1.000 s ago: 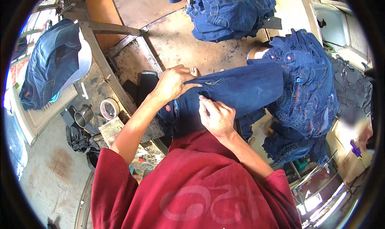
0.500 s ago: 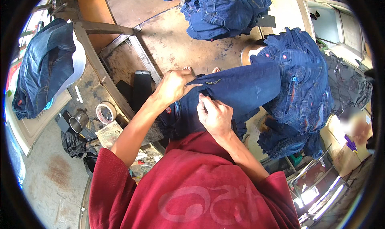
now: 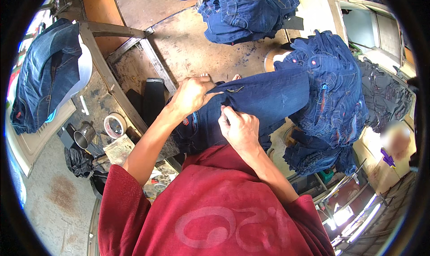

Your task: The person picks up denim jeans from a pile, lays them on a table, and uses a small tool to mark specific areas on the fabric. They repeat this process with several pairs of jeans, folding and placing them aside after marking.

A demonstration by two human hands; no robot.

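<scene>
Both hands were pinching the same pair of dark blue jeans (image 3: 268, 97), which lay stretched across the person's lap. The left hand (image 3: 192, 94) gripped the denim's upper edge, and the right hand (image 3: 239, 128) pressed and pinched the fabric just below it. The floor (image 3: 188, 45) was stained bare concrete. A big heap of jeans (image 3: 331, 94) sat right beside the work, and another pile (image 3: 246, 9) lay farther off. On the grimy bench (image 3: 96, 99) to the left stood a metal cup (image 3: 83, 137) and a roll of tape (image 3: 114, 125).
</scene>
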